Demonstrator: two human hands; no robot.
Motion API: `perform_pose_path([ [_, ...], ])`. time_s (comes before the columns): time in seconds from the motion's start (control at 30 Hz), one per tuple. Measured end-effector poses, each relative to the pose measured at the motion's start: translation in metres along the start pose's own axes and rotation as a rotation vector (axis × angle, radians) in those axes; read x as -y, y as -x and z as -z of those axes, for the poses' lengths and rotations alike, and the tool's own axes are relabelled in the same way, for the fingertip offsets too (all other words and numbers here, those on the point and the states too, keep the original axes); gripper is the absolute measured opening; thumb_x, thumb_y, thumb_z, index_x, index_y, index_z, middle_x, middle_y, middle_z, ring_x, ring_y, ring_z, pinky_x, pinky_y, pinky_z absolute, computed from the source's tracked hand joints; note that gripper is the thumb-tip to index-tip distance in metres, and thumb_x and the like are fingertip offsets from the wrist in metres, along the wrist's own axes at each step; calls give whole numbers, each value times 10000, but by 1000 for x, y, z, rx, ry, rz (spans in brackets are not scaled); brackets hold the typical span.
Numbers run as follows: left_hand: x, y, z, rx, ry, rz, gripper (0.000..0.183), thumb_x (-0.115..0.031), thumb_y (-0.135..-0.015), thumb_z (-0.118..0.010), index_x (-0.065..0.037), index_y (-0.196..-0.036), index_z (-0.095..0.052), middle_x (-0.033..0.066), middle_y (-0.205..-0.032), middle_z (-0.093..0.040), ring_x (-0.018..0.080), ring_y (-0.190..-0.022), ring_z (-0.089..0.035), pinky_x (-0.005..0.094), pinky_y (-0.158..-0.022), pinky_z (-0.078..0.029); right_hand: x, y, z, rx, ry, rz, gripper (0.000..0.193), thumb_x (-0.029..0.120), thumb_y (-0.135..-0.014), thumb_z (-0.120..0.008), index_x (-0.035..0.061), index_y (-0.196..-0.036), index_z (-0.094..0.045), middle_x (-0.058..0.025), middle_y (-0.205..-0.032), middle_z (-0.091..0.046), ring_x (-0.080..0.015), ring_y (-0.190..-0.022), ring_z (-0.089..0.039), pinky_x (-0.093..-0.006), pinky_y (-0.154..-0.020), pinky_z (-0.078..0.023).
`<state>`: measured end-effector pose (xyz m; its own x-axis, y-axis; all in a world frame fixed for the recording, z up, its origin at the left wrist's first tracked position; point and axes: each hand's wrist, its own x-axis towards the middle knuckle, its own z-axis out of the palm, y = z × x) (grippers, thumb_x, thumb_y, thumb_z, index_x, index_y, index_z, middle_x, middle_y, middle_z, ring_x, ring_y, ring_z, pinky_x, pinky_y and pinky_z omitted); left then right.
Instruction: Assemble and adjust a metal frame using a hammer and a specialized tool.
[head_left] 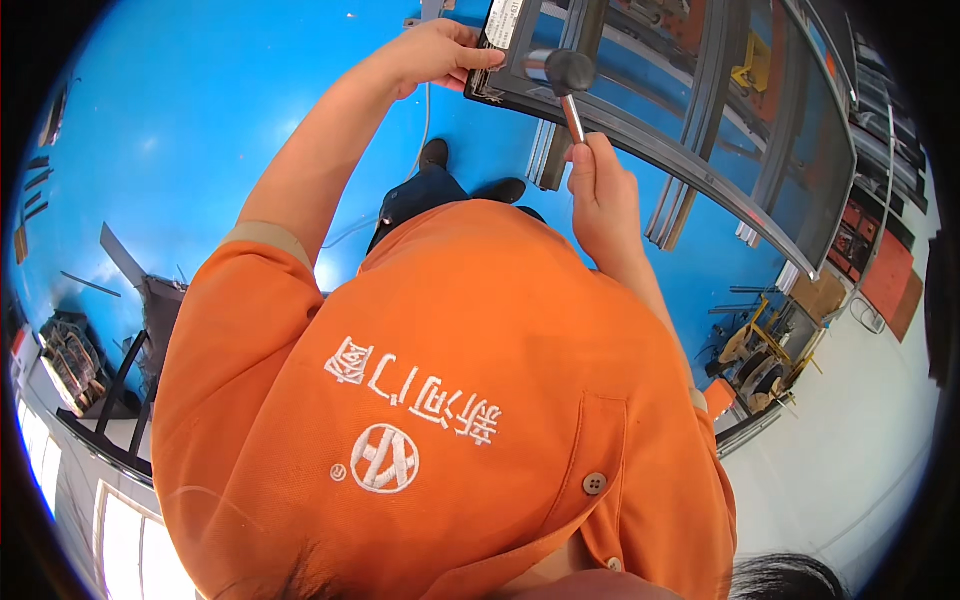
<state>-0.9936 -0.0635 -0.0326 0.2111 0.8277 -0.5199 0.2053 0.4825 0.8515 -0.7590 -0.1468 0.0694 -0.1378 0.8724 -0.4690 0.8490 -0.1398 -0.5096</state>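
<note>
A dark-framed glazed panel (650, 138), like a window sash, lies flat across metal rails ahead of me. My left hand (440, 58) grips its near left corner, the thumb on top beside a white label and the fingers along the outer edge. My right hand (606, 190) is closed around the handle of a mallet (572, 72). The mallet's dark head, with a pale face on its left, is over the panel near that corner. Whether the head touches the frame, I cannot tell.
Metal support rails (672, 212) stick out beneath the panel toward me. On the right, a yellow-framed cart (765, 350) with odds and ends stands by the wall. Dark metal parts (150, 310) stand on the blue floor (240, 90) at the left. A thin cable (426, 125) crosses the floor.
</note>
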Motion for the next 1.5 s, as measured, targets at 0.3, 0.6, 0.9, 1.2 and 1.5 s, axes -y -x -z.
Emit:
perform_pose_path([
  [0.3, -6, 3, 1, 9, -6, -1, 462, -357, -924, -772, 44, -1145, -708, 168, -944, -753, 225, -768, -736, 286, -720, -609, 7, -11, 9, -12, -4, 69, 232, 261, -1094, -462, 55, -1016, -535, -179, -742, -682, -362, -605, -641, -460, -570, -473],
  [0.6, -4, 3, 1, 20, -31, 8, 451, -341, -942, -755, 52, -1155, -693, 153, -903, -747, 215, -769, -735, 277, -704, -606, 4, -3, 4, -39, -30, 109, 243, 258, -1098, -443, 60, -995, -540, -168, -745, -674, -370, -607, -642, -457, -577, -477],
  [0.9, 9, 6, -12, -91, 16, -34, 624, -408, -890, -802, 42, -1284, -622, 209, -1115, -720, 263, -939, -732, 340, -792, -610, -12, 6, 8, -7, -134, -45, 263, 287, -1092, -478, 66, -976, -560, -128, -753, -664, -282, -590, -589, -404, -567, -453],
  [1.2, -10, 1, -17, -101, -251, -93, 719, -382, -838, -842, 69, -1324, -565, 255, -1216, -674, 338, -1002, -707, 377, -866, -585, -43, 34, -4, -65, -294, -121, 261, 284, -1082, -505, 58, -980, -585, -101, -719, -626, -232, -604, -546, -391, -577, -445],
  [1.5, -12, 5, -15, -25, -95, -51, 621, -192, -820, -837, 66, -1315, -565, 222, -1146, -694, 304, -996, -698, 363, -902, -559, -47, 36, -9, -61, -318, -143, 197, 232, -1077, -507, 78, -984, -586, -44, -720, -579, -178, -641, -507, -339, -599, -407],
])
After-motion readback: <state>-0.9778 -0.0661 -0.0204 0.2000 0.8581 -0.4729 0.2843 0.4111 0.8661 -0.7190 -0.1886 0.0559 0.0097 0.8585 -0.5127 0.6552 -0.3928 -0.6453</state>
